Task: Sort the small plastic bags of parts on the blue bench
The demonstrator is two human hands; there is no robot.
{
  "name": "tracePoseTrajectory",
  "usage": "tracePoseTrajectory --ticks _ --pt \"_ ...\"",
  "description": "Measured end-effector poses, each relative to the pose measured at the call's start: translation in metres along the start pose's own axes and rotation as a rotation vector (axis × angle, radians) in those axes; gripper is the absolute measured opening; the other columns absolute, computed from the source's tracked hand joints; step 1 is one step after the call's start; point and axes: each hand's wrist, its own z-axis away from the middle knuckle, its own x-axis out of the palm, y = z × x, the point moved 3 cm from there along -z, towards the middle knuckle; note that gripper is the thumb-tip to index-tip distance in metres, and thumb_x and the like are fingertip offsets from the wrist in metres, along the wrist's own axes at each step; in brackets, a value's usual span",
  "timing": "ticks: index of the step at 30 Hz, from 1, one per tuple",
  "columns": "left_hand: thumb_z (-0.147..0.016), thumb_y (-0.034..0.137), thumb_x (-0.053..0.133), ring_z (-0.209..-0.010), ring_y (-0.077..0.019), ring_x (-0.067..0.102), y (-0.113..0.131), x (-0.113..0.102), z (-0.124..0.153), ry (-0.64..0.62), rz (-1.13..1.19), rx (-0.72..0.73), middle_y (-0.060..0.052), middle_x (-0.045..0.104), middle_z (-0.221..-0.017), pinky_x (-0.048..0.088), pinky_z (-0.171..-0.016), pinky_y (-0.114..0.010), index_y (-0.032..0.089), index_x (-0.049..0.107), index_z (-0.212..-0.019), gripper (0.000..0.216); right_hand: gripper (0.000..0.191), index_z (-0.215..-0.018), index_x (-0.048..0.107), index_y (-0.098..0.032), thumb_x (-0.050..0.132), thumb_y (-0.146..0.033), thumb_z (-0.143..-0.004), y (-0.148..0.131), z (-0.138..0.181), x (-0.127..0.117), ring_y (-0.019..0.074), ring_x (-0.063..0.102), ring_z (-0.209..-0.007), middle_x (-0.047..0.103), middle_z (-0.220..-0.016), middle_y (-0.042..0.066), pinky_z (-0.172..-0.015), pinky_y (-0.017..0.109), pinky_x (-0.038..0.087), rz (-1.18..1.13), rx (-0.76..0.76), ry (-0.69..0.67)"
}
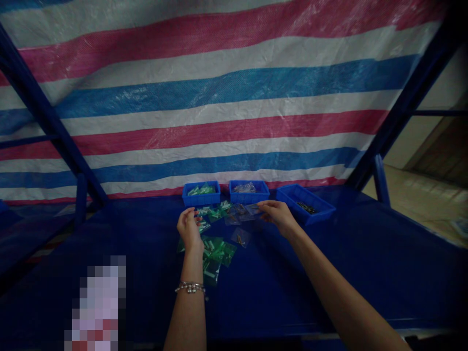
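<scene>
Forearms: both stretch out over the blue surface [263,297], the left one [187,317] wearing a silvery bracelet [190,287], the right one [340,282] bare.
Left hand [190,231]: fingers curled beside some green packets; from where I stand I can't tell whether they grip one.
Right hand [280,215]: thumb and fingers pinch the edge of a clear packet [252,209], on the side towards the left hand.
Green packets [217,251]: loosely piled just right of the left wrist, pale pieces inside; more green packets [218,212] lie between the hands.
Single clear packet [240,238]: flat between the hands, a little nearer the person, with small brassy pieces in it.
Blue bins: left bin [202,200], just beyond the left hand, holds green packets; middle bin [249,198], beyond the gap between the hands, holds clear ones; right bin [321,216], just past the right hand and tilted off line, holds small dark pieces [306,208].
Striped sheet [234,97]: hangs behind everything, well beyond both hands.
</scene>
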Motion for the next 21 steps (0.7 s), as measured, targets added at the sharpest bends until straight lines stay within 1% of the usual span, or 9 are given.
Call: tracePoseTrajectory --ticks 3,7,10,12,13,15,17,19,21 --pt "-0.056 0.031 0.054 -0.048 -0.0066 0.048 0.001 0.0 0.0 0.006 -0.001 -0.004 0.0 0.056 -0.067 0.032 -0.046 -0.019 0.013 0.056 -0.077 0.028 0.01 -0.075 0.062 -0.011 0.057 -0.017 -0.068 -0.011 -0.01 -0.002 0.0082 0.051 -0.042 0.065 -0.068 0.006 -0.04 0.019 0.036 0.023 -0.025 0.057" --pt "-0.055 0.032 0.054 -0.049 -0.0066 0.047 0.0 -0.001 0.001 -0.003 -0.011 -0.02 0.0 0.056 -0.067 0.031 -0.047 -0.019 0.013 0.056 -0.077 0.029 0.025 -0.09 0.063 -0.011 0.061 -0.02 -0.067 -0.029 -0.028 0.005 0.0101 0.056 -0.051 0.067 -0.086 0.011 -0.043 0.019 0.04 0.032 -0.073 0.036" --pt "-0.055 0.032 0.053 -0.05 -0.0071 0.048 -0.001 -0.001 0.001 -0.027 -0.028 -0.037 0.0 0.056 -0.068 0.031 -0.047 -0.019 0.013 0.056 -0.078 0.029 0.056 -0.123 0.048 -0.018 0.06 -0.025 -0.068 -0.037 -0.038 0.014 0.0152 0.061 -0.069 0.059 -0.113 0.013 -0.049 0.022 0.045 0.084 -0.192 -0.067" --pt "-0.055 0.033 0.054 -0.05 -0.0074 0.048 -0.001 0.0 0.001 -0.049 -0.038 -0.046 0.0 0.056 -0.067 0.031 -0.047 -0.019 0.013 0.055 -0.078 0.03 0.069 -0.133 0.035 -0.021 0.061 -0.028 -0.068 -0.033 -0.041 0.015 0.0183 0.062 -0.079 0.054 -0.12 0.014 -0.053 0.024 0.047 0.203 -0.282 -0.086" --pt "-0.054 0.033 0.054 -0.049 -0.0075 0.048 -0.002 0.0 0.001 -0.061 -0.043 -0.049 0.0 0.056 -0.067 0.031 -0.047 -0.019 0.013 0.055 -0.078 0.03 0.07 -0.133 0.035 -0.021 0.061 -0.028 -0.069 -0.029 -0.041 0.015 0.0191 0.061 -0.082 0.054 -0.12 0.014 -0.056 0.025 0.048 0.271 -0.326 -0.077" --pt "-0.054 0.033 0.054 -0.049 -0.0075 0.048 -0.002 0.001 0.002 -0.089 -0.062 -0.051 0.0 0.055 -0.065 0.031 -0.046 -0.019 0.014 0.055 -0.077 0.03 0.064 -0.131 0.039 -0.022 0.059 -0.029 -0.07 -0.017 -0.038 0.013 0.0165 0.062 -0.073 0.056 -0.116 0.013 -0.062 0.028 0.048 0.4 -0.41 -0.043" --pt "-0.054 0.032 0.054 -0.048 -0.0075 0.048 -0.002 0.003 0.003 -0.119 -0.089 -0.047 0.0 0.055 -0.064 0.031 -0.046 -0.019 0.013 0.055 -0.076 0.029 0.05 -0.119 0.052 -0.019 0.058 -0.026 -0.07 -0.003 -0.032 0.011 0.0138 0.06 -0.063 0.062 -0.105 0.011 -0.064 0.029 0.048 0.518 -0.452 -0.012" --pt "-0.055 0.031 0.054 -0.047 -0.0074 0.047 -0.002 0.005 0.004 -0.143 -0.121 -0.043 0.0 0.056 -0.064 0.031 -0.045 -0.018 0.013 0.055 -0.075 0.027 0.031 -0.1 0.063 -0.017 0.057 -0.024 -0.07 0.009 -0.024 0.012 0.0142 0.059 -0.061 0.066 -0.089 0.008 -0.064 0.029 0.047 0.614 -0.456 -0.047" --pt "-0.056 0.029 0.053 -0.047 -0.0074 0.047 -0.002 0.006 0.006 -0.17 -0.152 -0.031 0.0 0.056 -0.064 0.031 -0.045 -0.018 0.013 0.055 -0.075 0.024 0.019 -0.085 0.067 -0.018 0.056 -0.023 -0.071 0.017 -0.015 0.017 0.0151 0.06 -0.065 0.067 -0.079 0.005 -0.065 0.027 0.045 0.662 -0.454 -0.109"
